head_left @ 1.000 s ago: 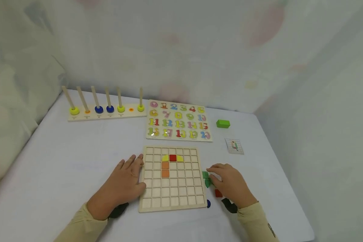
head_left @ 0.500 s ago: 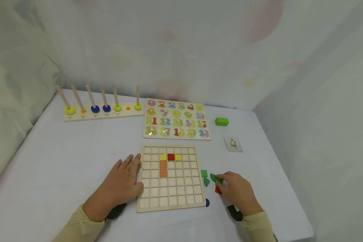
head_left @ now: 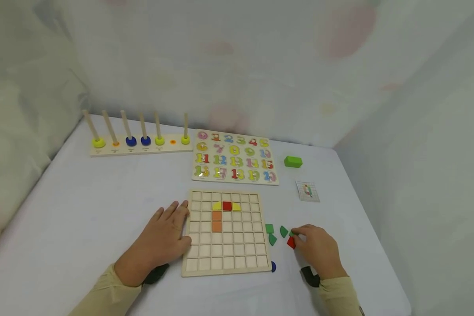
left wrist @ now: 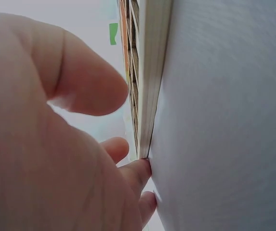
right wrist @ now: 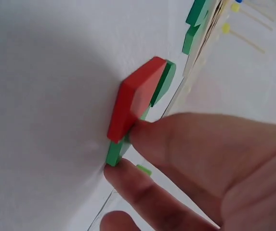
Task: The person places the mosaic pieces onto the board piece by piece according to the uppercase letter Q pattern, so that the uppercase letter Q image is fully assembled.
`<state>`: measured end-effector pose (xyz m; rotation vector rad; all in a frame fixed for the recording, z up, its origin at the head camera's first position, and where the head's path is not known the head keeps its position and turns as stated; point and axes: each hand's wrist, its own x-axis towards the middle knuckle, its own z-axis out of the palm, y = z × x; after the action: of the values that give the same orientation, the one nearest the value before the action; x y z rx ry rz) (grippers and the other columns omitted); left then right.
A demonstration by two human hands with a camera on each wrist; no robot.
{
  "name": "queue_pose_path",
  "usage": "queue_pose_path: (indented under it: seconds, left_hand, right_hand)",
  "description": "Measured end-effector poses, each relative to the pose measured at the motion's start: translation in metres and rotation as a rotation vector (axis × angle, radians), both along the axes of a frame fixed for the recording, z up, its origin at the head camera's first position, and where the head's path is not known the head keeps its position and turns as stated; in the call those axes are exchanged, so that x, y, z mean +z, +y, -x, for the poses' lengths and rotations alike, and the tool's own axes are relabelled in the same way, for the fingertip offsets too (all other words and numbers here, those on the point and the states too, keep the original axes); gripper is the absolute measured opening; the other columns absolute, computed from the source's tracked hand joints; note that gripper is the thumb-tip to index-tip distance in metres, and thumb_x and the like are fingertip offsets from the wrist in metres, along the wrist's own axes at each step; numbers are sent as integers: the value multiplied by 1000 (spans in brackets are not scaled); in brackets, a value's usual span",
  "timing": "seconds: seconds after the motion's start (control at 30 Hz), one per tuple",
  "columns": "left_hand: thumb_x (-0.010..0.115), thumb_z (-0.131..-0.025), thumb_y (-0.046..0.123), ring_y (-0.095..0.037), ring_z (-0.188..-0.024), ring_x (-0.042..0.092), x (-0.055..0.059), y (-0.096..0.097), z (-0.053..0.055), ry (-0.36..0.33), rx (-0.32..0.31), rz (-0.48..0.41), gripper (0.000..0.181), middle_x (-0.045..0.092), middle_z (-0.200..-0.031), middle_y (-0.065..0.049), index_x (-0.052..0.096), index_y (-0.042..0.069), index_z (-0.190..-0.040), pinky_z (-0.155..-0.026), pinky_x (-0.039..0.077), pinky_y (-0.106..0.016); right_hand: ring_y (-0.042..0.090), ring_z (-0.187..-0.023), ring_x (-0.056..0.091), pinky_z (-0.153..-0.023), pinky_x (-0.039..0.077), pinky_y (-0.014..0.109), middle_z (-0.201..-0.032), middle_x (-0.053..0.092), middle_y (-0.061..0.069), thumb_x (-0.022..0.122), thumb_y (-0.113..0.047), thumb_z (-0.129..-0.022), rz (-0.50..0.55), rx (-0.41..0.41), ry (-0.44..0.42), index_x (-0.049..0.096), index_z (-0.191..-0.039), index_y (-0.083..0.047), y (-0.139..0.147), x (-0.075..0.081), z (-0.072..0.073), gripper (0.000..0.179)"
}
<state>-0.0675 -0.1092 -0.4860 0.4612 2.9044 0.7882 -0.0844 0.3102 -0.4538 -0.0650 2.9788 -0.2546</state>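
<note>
My left hand [head_left: 158, 241] lies flat on the table, fingers spread, its fingertips at the left edge of a wooden grid board [head_left: 225, 274]. The board holds two yellow tiles [head_left: 236, 206], a red square tile [head_left: 227, 206] between them and two orange tiles [head_left: 217, 221] below. Right of the board, my right hand [head_left: 319, 250] pinches a small green tile [right wrist: 113, 153] between thumb and index finger, partly hidden behind a loose red tile [right wrist: 140, 91]. Close by are a green quarter-circle tile [head_left: 284, 231], another green rounded tile [head_left: 272, 239] and a green square tile [head_left: 269, 228].
A blue half-round tile [head_left: 274, 266] touches the board's lower right corner. Behind the board lies a number puzzle [head_left: 235, 181], with a peg abacus [head_left: 142, 151] to its left. A green block [head_left: 293, 162] and a small pattern card [head_left: 308, 192] lie to the right.
My right hand has moved right, away from the board, and green tiles that were under its fingers now lie spread farther out. The left hand stays beside the board.
</note>
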Motion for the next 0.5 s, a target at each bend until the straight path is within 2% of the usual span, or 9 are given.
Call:
queue_pose_path:
  seconds: [0.17, 0.33, 0.43, 0.5]
  left_hand:
    - [59, -93, 20, -47, -152, 36, 2, 1, 1, 6, 9, -6, 57, 42, -165, -22, 50, -3, -145, -120, 25, -70]
    - [58, -93, 19, -47, -152, 37, 5, 1, 0, 11, 8, -19, 61, 43, -164, -23, 49, -5, -148, -120, 26, -70]
    - [58, -93, 19, -47, -151, 37, 7, 2, -2, 8, 11, -23, 62, 43, -164, -23, 48, -5, -149, -119, 27, -70]
    - [58, -93, 19, -47, -151, 37, 8, 2, -3, 3, 14, -23, 61, 43, -164, -23, 49, -5, -149, -120, 26, -70]
  right_hand:
    - [30, -100, 74, -60, 57, 32, -123, 76, 11, 80, -14, -92, 45, -8, 19, 86, -111, -13, 0, 1, 5, 20]
    - [34, -100, 74, -61, 60, 37, -117, 78, 13, 83, -17, -91, 13, 1, 36, 85, -110, -10, -8, 4, 10, 21]
    - [27, -78, 71, -52, 56, 36, -111, 79, 14, 82, -16, -90, -7, -7, 54, 85, -110, -8, -14, 7, 14, 22]
    - [21, -70, 65, -48, 51, 32, -108, 79, 14, 81, -14, -89, -1, 11, 106, 84, -109, -7, -21, 9, 16, 21]
